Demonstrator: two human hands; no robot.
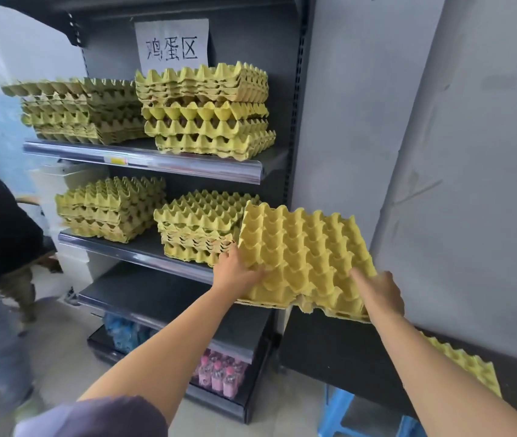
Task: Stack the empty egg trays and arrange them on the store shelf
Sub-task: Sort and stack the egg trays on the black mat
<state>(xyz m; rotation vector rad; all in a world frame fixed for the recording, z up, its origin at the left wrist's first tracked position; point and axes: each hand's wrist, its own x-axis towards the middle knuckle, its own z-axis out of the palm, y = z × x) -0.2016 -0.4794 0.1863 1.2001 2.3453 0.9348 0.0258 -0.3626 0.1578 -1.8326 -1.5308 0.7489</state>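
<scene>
Both bare arms stretch out forward, side by side and a little apart. The left hand [237,274] holds the near left corner of the egg tray [301,247], with its fingers lying on top and its thumb up along the side edge. The right hand [382,293] holds the near right edge, with its first finger straight out on top and its other fingers curled round the edge.

tray [304,257]: yellow, dimpled, tilted, mid-air, centre right | top-left stack [84,111]: olive, uneven | top-right stack [203,111]: brighter, taller, upper shelf [143,159] | mid-left stack [109,209], mid-right stack [197,228]: shelf below, frame centre | spare tray [465,364]: lower right
</scene>
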